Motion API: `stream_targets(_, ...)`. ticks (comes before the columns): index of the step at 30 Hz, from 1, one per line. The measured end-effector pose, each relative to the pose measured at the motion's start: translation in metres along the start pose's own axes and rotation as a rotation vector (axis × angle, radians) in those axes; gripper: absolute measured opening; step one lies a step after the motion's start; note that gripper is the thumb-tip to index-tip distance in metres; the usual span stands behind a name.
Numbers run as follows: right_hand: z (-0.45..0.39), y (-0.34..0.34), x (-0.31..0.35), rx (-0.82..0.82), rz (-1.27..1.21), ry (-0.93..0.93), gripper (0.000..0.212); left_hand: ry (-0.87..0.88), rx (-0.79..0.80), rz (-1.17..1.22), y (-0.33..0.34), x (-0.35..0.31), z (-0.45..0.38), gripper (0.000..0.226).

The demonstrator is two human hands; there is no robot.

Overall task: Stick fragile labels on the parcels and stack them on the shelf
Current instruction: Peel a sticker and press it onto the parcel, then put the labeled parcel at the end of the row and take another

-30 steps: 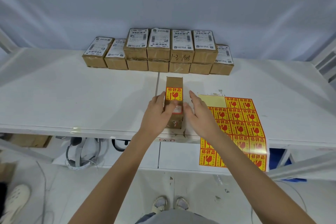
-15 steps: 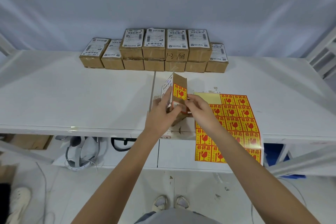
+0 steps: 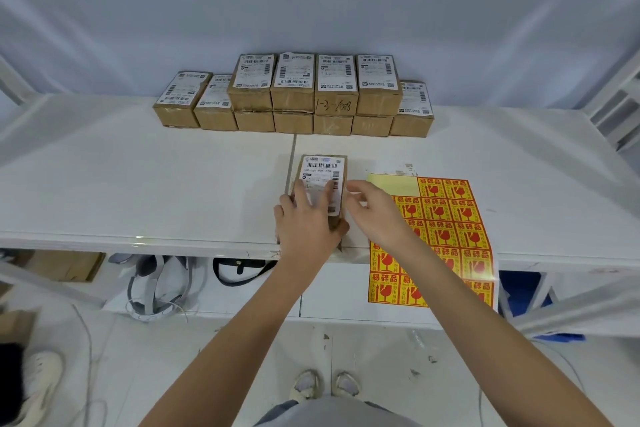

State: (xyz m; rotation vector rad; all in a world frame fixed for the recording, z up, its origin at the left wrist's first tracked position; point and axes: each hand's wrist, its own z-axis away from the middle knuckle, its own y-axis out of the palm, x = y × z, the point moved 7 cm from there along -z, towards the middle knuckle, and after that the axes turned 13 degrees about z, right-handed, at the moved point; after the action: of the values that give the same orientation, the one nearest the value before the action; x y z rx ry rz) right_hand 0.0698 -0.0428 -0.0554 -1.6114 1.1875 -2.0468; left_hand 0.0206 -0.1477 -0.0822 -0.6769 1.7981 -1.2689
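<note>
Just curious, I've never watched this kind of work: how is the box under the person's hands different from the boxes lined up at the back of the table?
The box in hand lies alone near the front edge, and the left hand grips it; the back boxes sit untouched against the wall. It is single, while several back boxes are stacked two high. One back box has handwriting on its front; none shows on the near one. All are brown cardboard with white shipping labels on top.

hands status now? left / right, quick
Left hand: holding the parcel, fingers on its shipping-label face, thumb round the near end.
Right hand: loosely curled beside the parcel; whether it touches it cannot be told.
</note>
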Motion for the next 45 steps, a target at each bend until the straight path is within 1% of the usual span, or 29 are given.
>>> stream_targets(3, 0.002, 0.006, -0.004, 0.033, 0.008, 0.003, 0.032, 0.002, 0.014, -0.006, 0.004, -0.003, 0.004, 0.069)
stream_targets(5, 0.001, 0.007, -0.008, 0.044, 0.034, 0.018, 0.032, -0.008, -0.054, 0.023, -0.009, -0.007, 0.001, 0.067)
stream_targets(6, -0.001, 0.006, -0.010, 0.044, 0.050, 0.029, 0.031, -0.044, -0.019, 0.037, -0.010, -0.007, -0.003, 0.069)
stream_targets(7, -0.005, 0.004, -0.012, 0.041, 0.069, 0.035, 0.031, -0.089, 0.051, 0.037, -0.010, -0.007, -0.008, 0.073)
stream_targets(10, -0.023, -0.009, -0.014, 0.016, 0.116, 0.045, 0.028, -0.230, 0.214, 0.038, -0.006, -0.003, -0.028, 0.092)
stream_targets(12, -0.036, -0.021, -0.013, 0.003, 0.142, 0.045, 0.024, -0.278, 0.307, 0.019, 0.002, -0.001, -0.038, 0.101)
stream_targets(15, -0.051, -0.030, -0.010, 0.020, 0.197, 0.041, 0.019, -0.310, 0.378, 0.016, 0.004, -0.002, -0.044, 0.100)
stream_targets(21, -0.070, -0.011, 0.016, 0.102, 0.324, -0.040, 0.018, -0.387, 0.327, 0.073, -0.021, 0.015, -0.051, 0.084)
stream_targets(24, -0.088, 0.004, 0.051, 0.132, 0.391, -0.137, 0.019, -0.443, 0.265, 0.089, -0.042, 0.044, -0.057, 0.076)
stream_targets(26, -0.102, 0.012, 0.081, 0.137, 0.454, -0.205, 0.022, -0.487, 0.199, 0.115, -0.059, 0.070, -0.064, 0.076)
stream_targets(28, -0.116, 0.021, 0.111, 0.120, 0.516, -0.264, 0.021, -0.529, 0.136, 0.136, -0.079, 0.095, -0.072, 0.076)
stream_targets(31, -0.141, 0.031, 0.155, 0.021, 0.616, -0.336, 0.021, -0.559, 0.047, 0.128, -0.108, 0.131, -0.091, 0.078)
stream_targets(35, -0.180, 0.043, 0.194, -0.063, 0.713, -0.298, 0.034, -0.578, 0.013, 0.134, -0.134, 0.168, -0.125, 0.082)
stream_targets(38, -0.209, 0.053, 0.208, -0.098, 0.807, -0.218, 0.040, -0.552, -0.002, 0.137, -0.147, 0.191, -0.148, 0.084)
stream_targets(42, -0.233, 0.073, 0.211, -0.047, 0.902, -0.086, 0.050, -0.514, 0.027, 0.122, -0.156, 0.223, -0.174, 0.091)
stream_targets(45, -0.243, 0.085, 0.205, -0.009, 0.998, 0.026, 0.054, -0.486, 0.034, 0.118, -0.160, 0.249, -0.194, 0.088)
